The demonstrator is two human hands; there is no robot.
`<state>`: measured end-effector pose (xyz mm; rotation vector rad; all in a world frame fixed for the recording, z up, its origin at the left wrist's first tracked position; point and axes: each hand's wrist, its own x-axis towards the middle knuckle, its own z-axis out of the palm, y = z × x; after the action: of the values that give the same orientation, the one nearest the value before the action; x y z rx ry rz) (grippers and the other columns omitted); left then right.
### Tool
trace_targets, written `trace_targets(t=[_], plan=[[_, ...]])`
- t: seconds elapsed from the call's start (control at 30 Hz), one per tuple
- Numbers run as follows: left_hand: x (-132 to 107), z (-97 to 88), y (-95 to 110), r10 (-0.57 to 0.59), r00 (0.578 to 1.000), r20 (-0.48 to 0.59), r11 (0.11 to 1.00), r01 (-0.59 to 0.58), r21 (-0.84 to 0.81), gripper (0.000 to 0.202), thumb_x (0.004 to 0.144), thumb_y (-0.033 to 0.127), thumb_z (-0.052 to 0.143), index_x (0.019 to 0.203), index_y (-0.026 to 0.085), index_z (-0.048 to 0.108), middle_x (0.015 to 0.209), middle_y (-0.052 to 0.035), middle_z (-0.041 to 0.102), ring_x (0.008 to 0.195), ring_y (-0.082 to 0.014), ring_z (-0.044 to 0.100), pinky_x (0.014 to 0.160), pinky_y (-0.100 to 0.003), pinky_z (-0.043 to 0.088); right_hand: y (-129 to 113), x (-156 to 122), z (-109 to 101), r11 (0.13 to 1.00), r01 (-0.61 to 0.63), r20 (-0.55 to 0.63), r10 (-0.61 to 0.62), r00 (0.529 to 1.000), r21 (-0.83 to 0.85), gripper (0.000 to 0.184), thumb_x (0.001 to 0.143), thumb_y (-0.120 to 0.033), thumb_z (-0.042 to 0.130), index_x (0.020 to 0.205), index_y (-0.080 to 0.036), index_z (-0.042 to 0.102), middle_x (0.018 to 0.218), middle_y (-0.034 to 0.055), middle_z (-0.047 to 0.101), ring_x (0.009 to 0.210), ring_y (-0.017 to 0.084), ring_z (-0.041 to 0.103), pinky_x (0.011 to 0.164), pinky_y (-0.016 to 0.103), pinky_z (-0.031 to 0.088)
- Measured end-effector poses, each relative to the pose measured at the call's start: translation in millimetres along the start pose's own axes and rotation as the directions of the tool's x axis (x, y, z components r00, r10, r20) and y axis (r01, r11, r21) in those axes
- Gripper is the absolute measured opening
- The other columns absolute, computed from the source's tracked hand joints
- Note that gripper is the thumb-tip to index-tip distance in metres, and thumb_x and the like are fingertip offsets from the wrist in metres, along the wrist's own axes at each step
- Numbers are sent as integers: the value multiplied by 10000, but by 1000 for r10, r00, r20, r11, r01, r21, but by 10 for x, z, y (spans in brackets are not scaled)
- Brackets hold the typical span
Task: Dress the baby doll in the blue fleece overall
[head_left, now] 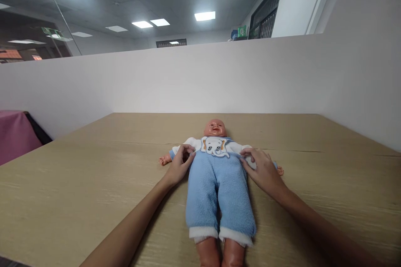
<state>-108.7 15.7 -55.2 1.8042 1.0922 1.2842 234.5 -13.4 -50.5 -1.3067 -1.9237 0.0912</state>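
A baby doll (216, 128) lies on its back on the wooden table (78, 183), head away from me and feet toward me. It wears fleecy light blue overalls (219, 192) with an elephant bib over a white top. My left hand (181, 165) pinches the white sleeve at the doll's arm on the left side. My right hand (263, 168) presses with curled fingers on the sleeve at the other side, gripping the cloth. The doll's small bare hands poke out beyond both of mine.
A white partition wall (200, 79) runs along the table's far edge and down the right side. A pink-covered object (15, 133) stands at the far left beside the table.
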Motion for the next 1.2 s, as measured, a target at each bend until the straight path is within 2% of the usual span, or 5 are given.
trace_targets(t=[0.37,0.6,0.8,1.03,1.2], plan=[[-61,97,52,88,987,-131,943,-40,330,227,1062,360,485,1154,198,615,1072,-74,665,985,-220,608,916,-363,479,665,-145,-371,944,11,9,-9,1000,-330,557,833,-542,735,1309,-269,640,1288,142,700,1158,416,607,1008,542,423],[-124,379,812,253,967,-34,884,-216,415,200,1089,352,462,1114,229,618,1150,-86,675,1102,-254,588,1022,-427,454,1117,-243,-524,957,35,148,9,989,-289,672,787,-711,757,1285,-280,628,1152,87,776,1075,375,697,1099,603,386],[230,802,1236,363,870,335,693,-492,526,285,1030,443,574,1238,252,611,1338,-106,621,1287,-312,516,1128,-482,426,911,-165,-639,978,53,53,-43,998,-203,579,767,-659,830,1181,-280,688,1071,76,784,1010,358,709,964,533,496],[839,1286,948,242,727,642,552,-648,525,801,769,567,827,1418,203,531,1418,-147,621,1279,-377,534,1048,-528,464,434,-194,-677,975,-69,-37,78,996,211,520,816,-582,852,1217,-303,673,1213,69,753,1107,323,711,997,480,552],[896,1357,802,211,738,640,602,-615,510,547,855,459,730,1341,248,597,1300,-105,699,1182,-340,594,1023,-495,444,309,-214,-531,900,-133,-51,169,984,415,720,806,-549,875,1411,-321,559,1279,91,680,1164,309,682,1071,493,539]])
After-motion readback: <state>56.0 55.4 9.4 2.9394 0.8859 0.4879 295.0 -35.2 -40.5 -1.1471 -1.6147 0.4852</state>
